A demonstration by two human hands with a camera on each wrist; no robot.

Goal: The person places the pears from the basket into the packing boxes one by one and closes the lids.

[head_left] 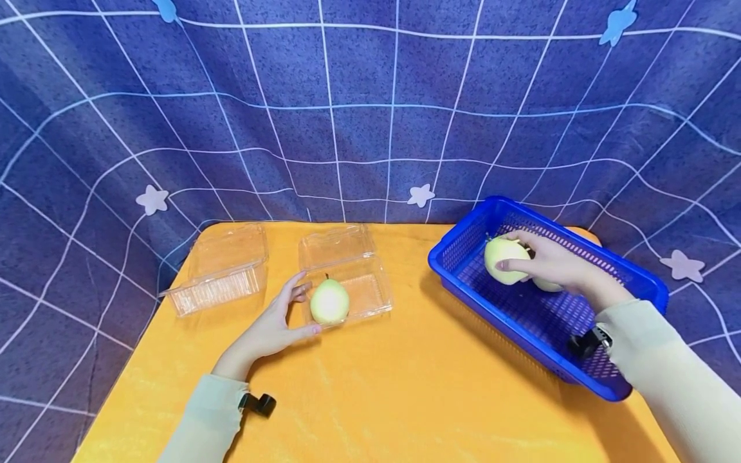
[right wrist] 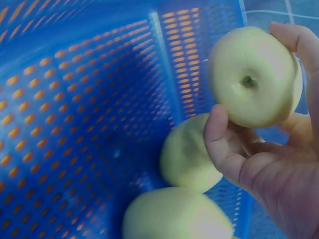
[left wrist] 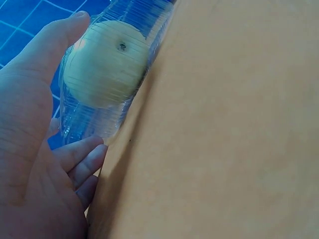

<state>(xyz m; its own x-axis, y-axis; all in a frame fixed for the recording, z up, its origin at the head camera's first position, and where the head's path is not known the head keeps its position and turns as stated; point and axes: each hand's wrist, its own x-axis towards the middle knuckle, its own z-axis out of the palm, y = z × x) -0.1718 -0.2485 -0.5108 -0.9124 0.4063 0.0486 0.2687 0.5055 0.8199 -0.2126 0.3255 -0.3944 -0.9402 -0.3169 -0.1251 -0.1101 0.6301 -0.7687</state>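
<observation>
Right hand (head_left: 548,262): round pale-green pear (head_left: 502,258) is pinched at nine o'clock.
Left hand (head_left: 271,329): fingers spread, clear plastic box (head_left: 370,292) at two o'clock.

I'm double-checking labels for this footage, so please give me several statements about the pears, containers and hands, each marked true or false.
1. The right hand holds a pear over the blue plastic basket. True.
2. The right wrist view shows only one more pear in the basket. False: it shows two other pears.
3. The left hand is at the clear plastic clamshell nearer the basket. True.
4. That clamshell is closed. False: its lid is open.
5. A pear with its stem up sits in that clamshell. True.
6. The basket's walls are solid. False: they are perforated.
</observation>
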